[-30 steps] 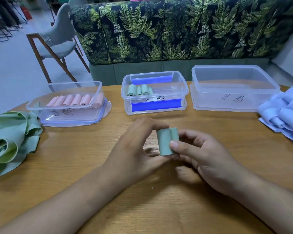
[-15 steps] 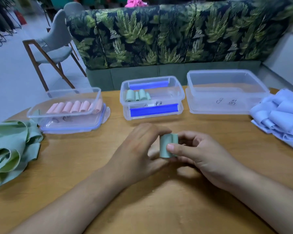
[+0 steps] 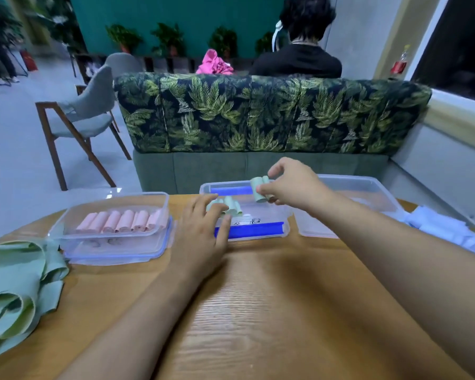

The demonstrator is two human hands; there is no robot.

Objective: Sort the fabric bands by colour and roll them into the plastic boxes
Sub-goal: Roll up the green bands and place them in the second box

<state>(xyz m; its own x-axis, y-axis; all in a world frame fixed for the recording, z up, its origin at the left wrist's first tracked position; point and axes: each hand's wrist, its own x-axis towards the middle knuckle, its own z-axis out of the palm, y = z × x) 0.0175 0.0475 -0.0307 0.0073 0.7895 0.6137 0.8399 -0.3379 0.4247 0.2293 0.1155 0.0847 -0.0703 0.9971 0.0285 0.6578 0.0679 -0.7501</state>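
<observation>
R hand (image 3: 291, 185) pinches green roll (image 3: 259, 189) above mid box (image 3: 274, 216), judged about to set it in. L hand (image 3: 203, 229), fingers flat, presses stored rolls (image 3: 232, 208) aside, prob. to hold them wound and make room

Desk (image 3: 258, 311) carries left box (image 3: 115, 197), middle box (image 3: 258, 232) and right box (image 3: 368, 187) in a row. Loose bands (image 3: 14, 283) lie far left, band pile (image 3: 450, 231) far right. Sofa (image 3: 258, 116) stands behind.
</observation>
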